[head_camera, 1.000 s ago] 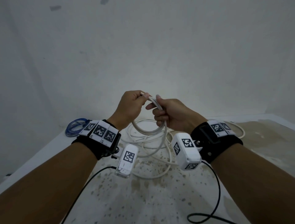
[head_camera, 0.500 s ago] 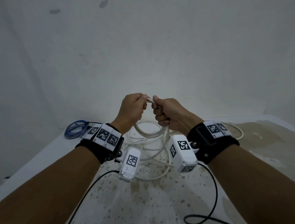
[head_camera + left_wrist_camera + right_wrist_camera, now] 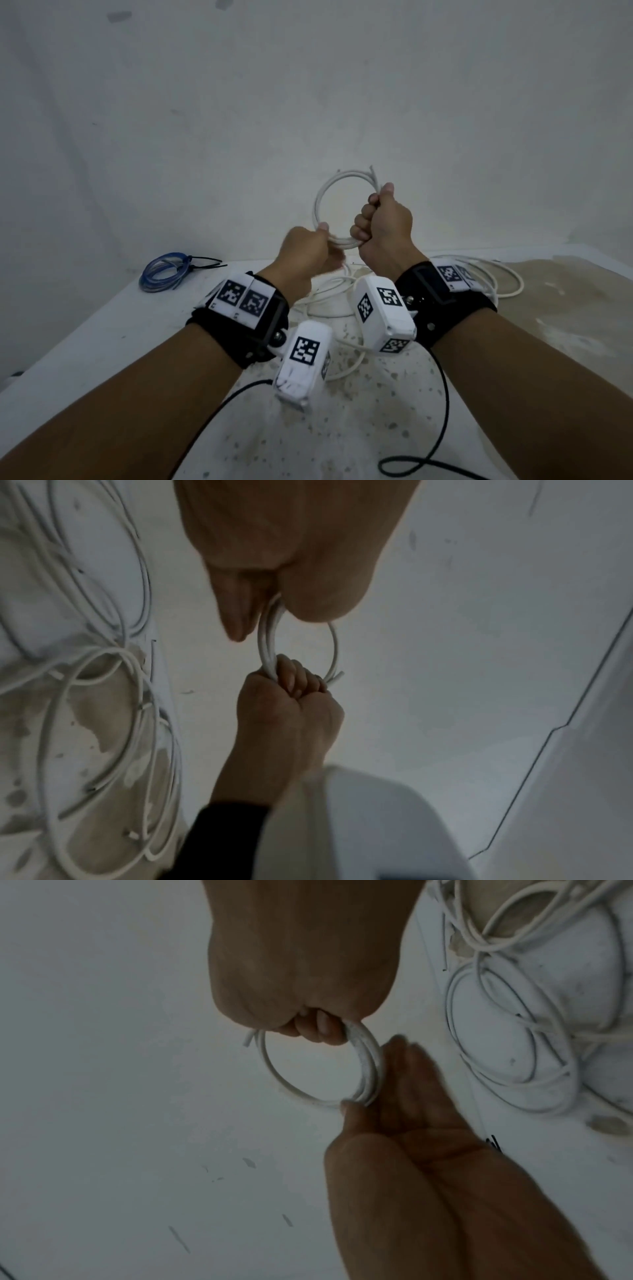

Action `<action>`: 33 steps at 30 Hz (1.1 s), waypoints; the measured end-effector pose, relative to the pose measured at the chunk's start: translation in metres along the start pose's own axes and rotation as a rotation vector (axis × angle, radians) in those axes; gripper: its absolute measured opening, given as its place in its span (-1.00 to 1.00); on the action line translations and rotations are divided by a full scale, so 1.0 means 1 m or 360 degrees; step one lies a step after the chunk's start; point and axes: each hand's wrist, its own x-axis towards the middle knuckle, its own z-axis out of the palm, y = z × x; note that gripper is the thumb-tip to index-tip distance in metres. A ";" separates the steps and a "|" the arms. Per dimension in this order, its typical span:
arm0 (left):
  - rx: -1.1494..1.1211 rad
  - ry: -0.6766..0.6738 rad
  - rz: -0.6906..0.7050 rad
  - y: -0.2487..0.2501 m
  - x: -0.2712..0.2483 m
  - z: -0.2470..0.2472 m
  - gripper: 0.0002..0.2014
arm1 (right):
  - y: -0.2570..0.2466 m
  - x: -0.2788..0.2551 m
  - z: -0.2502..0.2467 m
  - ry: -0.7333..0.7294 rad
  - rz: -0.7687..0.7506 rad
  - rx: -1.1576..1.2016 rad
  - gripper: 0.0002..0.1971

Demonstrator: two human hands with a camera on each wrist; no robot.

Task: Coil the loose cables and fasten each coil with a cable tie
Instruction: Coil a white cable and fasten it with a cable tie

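Our right hand (image 3: 385, 222) clenches the round white plastic-sheathed cable coil (image 3: 325, 195); our left hand (image 3: 306, 255) pinches its lower edge, fingers straight. Loose white cables (image 3: 507, 284) lie below on the tabletop (image 3: 85, 335).

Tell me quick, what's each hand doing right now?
Left hand: thumb and straight fingers pinch the white cable coil at its bottom.
Right hand: fist gripped around the same coil.
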 end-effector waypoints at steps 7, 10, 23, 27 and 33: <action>0.0026 0.0335 0.0521 0.003 0.011 -0.011 -0.72 | 0.009 -0.006 -0.006 -0.0098 0.0061 -0.0011 -0.57; 0.0015 0.0432 0.0607 0.003 0.015 -0.017 -0.70 | 0.012 -0.011 -0.006 -0.0259 0.0152 -0.0051 -0.57; 0.0054 0.0271 0.0784 0.008 0.016 -0.019 -0.76 | 0.022 -0.008 -0.011 -0.0306 0.0203 -0.0131 -0.63; 0.0096 0.0290 0.0796 0.005 0.020 -0.025 -0.74 | 0.019 -0.006 -0.016 -0.0416 0.0269 -0.0093 -0.65; -0.0280 0.0148 0.0654 0.003 0.018 -0.028 -0.76 | 0.025 -0.008 -0.011 -0.0286 0.0240 -0.0039 -0.64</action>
